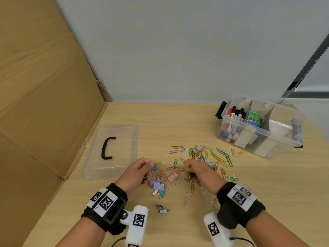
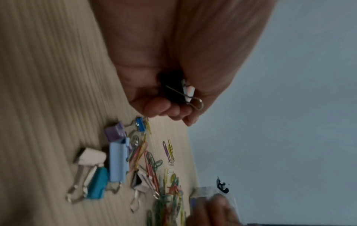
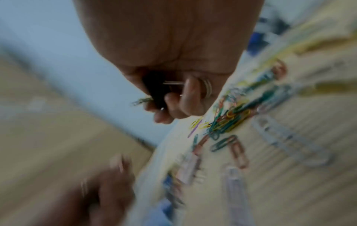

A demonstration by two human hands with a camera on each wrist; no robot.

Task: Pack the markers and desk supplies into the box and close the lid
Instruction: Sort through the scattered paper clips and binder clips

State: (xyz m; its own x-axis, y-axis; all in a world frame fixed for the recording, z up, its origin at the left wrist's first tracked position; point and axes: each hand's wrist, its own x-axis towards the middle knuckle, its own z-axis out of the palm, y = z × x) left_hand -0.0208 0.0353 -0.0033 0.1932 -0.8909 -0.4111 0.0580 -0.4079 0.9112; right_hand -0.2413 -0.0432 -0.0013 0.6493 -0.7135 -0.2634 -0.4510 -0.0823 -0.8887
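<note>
Coloured paper clips (image 1: 204, 157) litter the desk (image 1: 178, 122). Left hand (image 1: 137, 172) curls round a binder clip (image 2: 188, 93); right hand (image 1: 199, 172) grips paper clips. Clear box (image 1: 260, 125) stands open, lid (image 1: 110, 150) well apart.

No text is legible (marker labels blurred).

Box (image 1: 277, 138), lid (image 1: 124, 168): clear glossy plastic. Table (image 1: 178, 122): matt wood grain. Binder clips (image 2: 117, 159): shiny metal handles.
</note>
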